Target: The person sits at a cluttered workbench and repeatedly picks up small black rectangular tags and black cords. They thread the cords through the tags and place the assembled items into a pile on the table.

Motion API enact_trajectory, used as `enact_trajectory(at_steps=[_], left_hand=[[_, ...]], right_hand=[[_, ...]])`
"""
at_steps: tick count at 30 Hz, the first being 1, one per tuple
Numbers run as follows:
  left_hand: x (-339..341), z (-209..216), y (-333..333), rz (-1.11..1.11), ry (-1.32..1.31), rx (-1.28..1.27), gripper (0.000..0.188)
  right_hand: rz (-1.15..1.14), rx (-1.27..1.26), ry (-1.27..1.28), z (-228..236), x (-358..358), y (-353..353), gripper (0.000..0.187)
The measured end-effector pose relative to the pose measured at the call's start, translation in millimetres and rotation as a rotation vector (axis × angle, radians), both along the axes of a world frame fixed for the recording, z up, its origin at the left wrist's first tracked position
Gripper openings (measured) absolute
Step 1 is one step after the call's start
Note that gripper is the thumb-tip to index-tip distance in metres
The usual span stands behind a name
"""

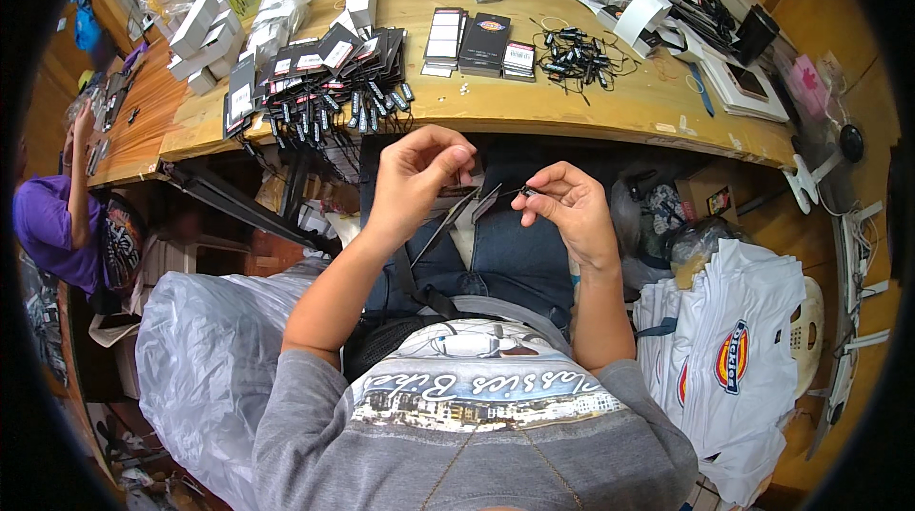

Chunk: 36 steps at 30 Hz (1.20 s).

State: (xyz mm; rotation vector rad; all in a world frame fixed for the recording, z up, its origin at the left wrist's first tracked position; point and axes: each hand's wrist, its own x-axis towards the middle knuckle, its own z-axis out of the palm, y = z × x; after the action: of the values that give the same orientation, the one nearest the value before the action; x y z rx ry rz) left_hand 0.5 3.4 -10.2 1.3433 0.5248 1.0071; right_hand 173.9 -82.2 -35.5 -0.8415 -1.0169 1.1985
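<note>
My left hand [412, 185] is raised over my lap, fingertips pinched together; what sits between them is too small to make out. My right hand [572, 214] pinches a small black tag string [527, 192] with a plastic seal. Thin hang tags [486, 203] hang between the two hands, seen nearly edge-on. On the bench ahead lies a pile of black hang tags [329, 63], their strings drooping over the front edge. Stacks of flat tags [483, 42] lie right of that pile, beside a tangle of loose strings with black seals [579, 58].
The wooden bench [658, 115] spans the front. White boxes [207, 39] stand at its left. Folded white T-shirts [729, 358] are stacked at my right, a large plastic bag [214, 358] at my left. A person in purple [59, 225] sits farther left.
</note>
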Motion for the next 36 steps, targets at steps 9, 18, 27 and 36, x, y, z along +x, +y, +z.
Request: enact_trajectory(at_steps=[9,18,27,36], left_hand=[[14,-5,-5,-0.129,0.206,0.228,0.014],[15,4,-9,-0.083,0.273,0.312,0.018],[18,6,-2,-0.088,0.25,0.49,0.02],[27,-2,11,-0.35,0.142,0.188,0.02]], right_hand=[[-0.266,0.062,-0.117,5,-11,-5,0.017],[-0.378,0.1,-0.296,9,-19,-7,0.016],[-0.322,0.125,-0.32,6,-18,-6,0.014],[-0.289,0.058,-0.289,4,-16,-9,0.012]])
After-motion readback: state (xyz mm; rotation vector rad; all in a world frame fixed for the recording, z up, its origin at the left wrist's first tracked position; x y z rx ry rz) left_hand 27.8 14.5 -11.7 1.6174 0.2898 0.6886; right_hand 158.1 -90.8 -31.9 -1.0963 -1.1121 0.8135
